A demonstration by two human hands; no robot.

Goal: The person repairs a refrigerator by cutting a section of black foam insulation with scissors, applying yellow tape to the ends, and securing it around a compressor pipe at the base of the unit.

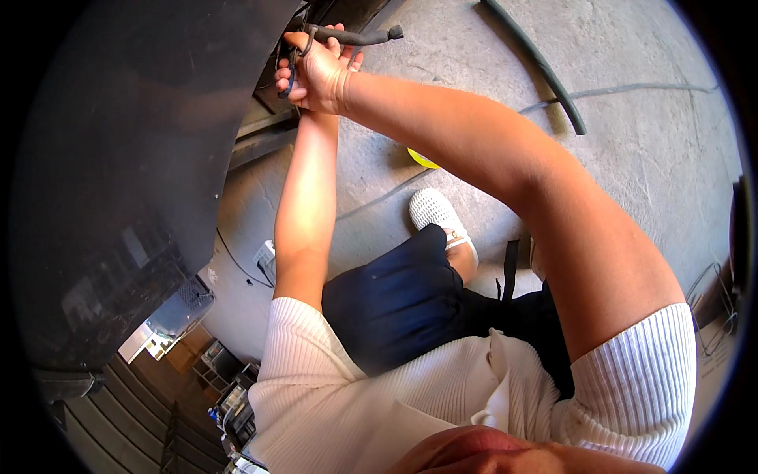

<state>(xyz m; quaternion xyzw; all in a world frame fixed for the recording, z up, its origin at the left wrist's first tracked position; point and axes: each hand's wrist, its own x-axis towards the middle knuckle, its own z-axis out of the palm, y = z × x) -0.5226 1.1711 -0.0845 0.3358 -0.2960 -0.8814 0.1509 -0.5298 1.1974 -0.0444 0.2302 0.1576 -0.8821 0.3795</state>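
Note:
Both my hands are together at the top, beside the edge of a large dark panel [134,158]. My right hand [320,75] crosses over the left wrist, its fingers curled round a dark blue-handled hand tool [288,84] whose kind I cannot make out. Mostly hidden behind it, my left hand [347,54] shows bent fingertips around a dark wrapped cable [359,36]. That cable sticks out to the right and ends in a blunt knob. A thin dark loop lies across the right thumb.
On the concrete floor lie a long dark tube [537,67] and a thin grey cord [639,88]. Part of a yellow round thing [422,159] shows under my right arm. A white socket block [265,257] with dark leads sits by the panel. My white clog [437,212] rests below.

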